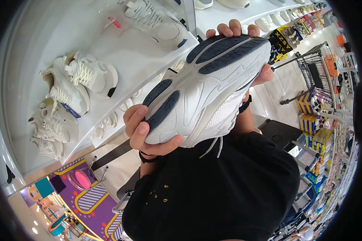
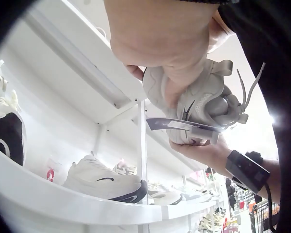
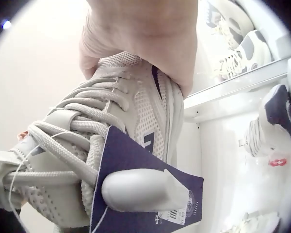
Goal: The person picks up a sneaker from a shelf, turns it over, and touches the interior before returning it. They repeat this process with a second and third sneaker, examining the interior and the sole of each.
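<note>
A white sneaker (image 1: 213, 92) with dark navy sole patches is held up between both hands, its sole facing the head camera. My left hand (image 1: 151, 134) grips the heel end. At the toe end my right hand (image 1: 241, 32) holds on, fingers over the sole's edge and thumb at the side. In the right wrist view, thick pale laces (image 3: 75, 111) and a navy hang tag (image 3: 150, 145) show, with a white plastic security tag (image 3: 136, 189) lying over it. The left wrist view shows the heel pull loop (image 2: 223, 67) and loose lace ends.
White shelves (image 1: 120, 76) carry several pale sneakers (image 1: 66, 86), with another shoe (image 1: 155, 24) nearer the shelf's front. A shopping cart (image 1: 317, 68) stands in the aisle at right, near stacked shoe boxes (image 1: 309, 104). A black-seated stool (image 1: 279, 132) is behind the person.
</note>
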A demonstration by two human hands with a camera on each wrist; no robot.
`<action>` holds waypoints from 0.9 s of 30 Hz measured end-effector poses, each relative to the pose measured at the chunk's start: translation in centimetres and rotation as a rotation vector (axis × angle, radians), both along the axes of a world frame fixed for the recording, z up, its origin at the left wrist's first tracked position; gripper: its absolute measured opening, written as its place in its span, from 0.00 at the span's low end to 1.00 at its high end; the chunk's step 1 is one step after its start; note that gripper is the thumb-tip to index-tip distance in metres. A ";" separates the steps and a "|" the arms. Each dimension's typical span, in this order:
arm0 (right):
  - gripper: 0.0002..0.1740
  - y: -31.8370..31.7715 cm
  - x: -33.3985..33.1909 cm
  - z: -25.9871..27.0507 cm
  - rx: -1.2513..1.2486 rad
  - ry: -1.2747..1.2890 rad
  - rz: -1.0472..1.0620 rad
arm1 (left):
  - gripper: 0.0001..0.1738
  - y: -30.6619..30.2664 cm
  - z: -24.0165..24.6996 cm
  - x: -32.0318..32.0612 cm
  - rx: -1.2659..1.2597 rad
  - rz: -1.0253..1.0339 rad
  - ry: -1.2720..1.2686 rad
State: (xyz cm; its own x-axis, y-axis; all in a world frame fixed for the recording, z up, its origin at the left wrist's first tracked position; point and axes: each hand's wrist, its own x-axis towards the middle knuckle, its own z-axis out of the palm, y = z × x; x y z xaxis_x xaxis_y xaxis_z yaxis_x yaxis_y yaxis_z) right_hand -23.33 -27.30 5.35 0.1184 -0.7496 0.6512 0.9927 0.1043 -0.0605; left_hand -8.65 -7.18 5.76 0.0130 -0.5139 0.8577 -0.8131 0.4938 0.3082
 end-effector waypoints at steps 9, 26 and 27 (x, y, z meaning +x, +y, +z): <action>0.38 -1.2 -1.3 0.1 0.073 0.091 -0.057 | 0.25 -1.7 1.2 -0.3 0.062 -0.001 -0.087; 0.38 3.5 0.7 0.4 0.061 1.175 0.331 | 0.36 -4.7 4.0 7.2 0.032 0.027 0.841; 0.39 4.3 1.5 0.1 0.084 1.156 0.382 | 0.34 -5.7 5.2 6.9 0.056 0.051 0.955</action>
State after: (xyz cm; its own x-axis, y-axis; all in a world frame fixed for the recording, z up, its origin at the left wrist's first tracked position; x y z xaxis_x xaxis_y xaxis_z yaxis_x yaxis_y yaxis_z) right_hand -21.83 -22.96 5.44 0.8179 -0.5744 -0.0327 0.2633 0.4243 -0.8664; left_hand -1.76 -12.88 10.99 0.7178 -0.5333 0.4476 -0.2266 0.4290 0.8744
